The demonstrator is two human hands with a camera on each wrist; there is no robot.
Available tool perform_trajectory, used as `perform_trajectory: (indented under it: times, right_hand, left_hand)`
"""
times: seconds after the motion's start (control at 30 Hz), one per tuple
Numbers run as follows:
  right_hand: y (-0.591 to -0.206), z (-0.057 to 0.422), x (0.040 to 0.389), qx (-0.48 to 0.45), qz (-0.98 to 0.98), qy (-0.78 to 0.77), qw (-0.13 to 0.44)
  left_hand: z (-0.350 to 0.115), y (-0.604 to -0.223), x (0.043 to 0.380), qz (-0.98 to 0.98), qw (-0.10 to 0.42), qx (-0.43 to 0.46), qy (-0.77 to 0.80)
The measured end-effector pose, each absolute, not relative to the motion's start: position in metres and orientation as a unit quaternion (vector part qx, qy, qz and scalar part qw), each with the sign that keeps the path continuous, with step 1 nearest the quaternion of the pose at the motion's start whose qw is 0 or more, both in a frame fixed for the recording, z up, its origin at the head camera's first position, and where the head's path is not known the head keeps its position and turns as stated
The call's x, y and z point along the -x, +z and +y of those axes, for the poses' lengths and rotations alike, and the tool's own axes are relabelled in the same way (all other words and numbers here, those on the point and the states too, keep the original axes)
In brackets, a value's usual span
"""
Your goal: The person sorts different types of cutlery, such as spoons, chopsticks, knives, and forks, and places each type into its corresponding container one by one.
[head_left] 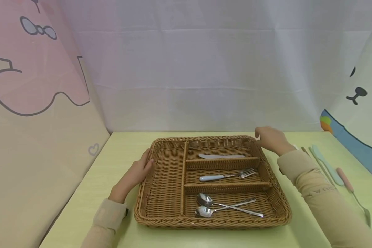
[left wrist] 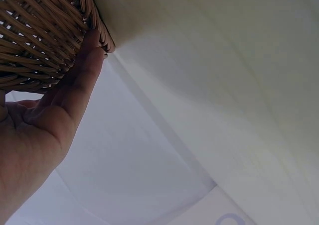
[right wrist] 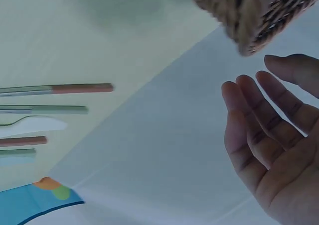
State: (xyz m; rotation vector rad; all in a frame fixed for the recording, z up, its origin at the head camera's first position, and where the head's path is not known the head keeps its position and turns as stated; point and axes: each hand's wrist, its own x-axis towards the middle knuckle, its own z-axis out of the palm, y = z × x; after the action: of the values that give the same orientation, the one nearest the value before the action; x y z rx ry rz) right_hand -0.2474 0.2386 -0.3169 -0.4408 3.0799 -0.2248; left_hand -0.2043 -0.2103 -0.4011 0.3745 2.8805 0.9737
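Observation:
A brown wicker cutlery tray (head_left: 168, 179) with compartments stands on the pale yellow table. My left hand (head_left: 139, 168) holds its left side, thumb over the rim and fingers along the outer wall; in the left wrist view this hand (left wrist: 60, 100) has its fingers against the weave. By the back right corner is my right hand (head_left: 272, 140); the right wrist view shows this hand (right wrist: 279, 130) loosely bent, holding nothing and apart from the tray. Inside lie a knife (head_left: 221, 156), a blue-handled fork (head_left: 212, 178) and two crossed spoons (head_left: 204, 199), (head_left: 203, 212).
Right of the tray lie several more utensils, among them a mint-green knife (head_left: 327, 165) and a pink-handled utensil (head_left: 345, 179). White cloth (head_left: 189, 75) hangs behind the table, and printed cartoon panels (head_left: 34, 86) flank it.

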Motion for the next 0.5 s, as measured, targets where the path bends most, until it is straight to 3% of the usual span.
perform_trajectory:
  times: [0.5]
  right_hand:
    - [-0.346, 0.307, 0.244, 0.066, 0.991, -0.090, 0.076]
  left_hand:
    - [-0.211, -0.403, 0.205, 0.935, 0.047, -0.119, 0.331]
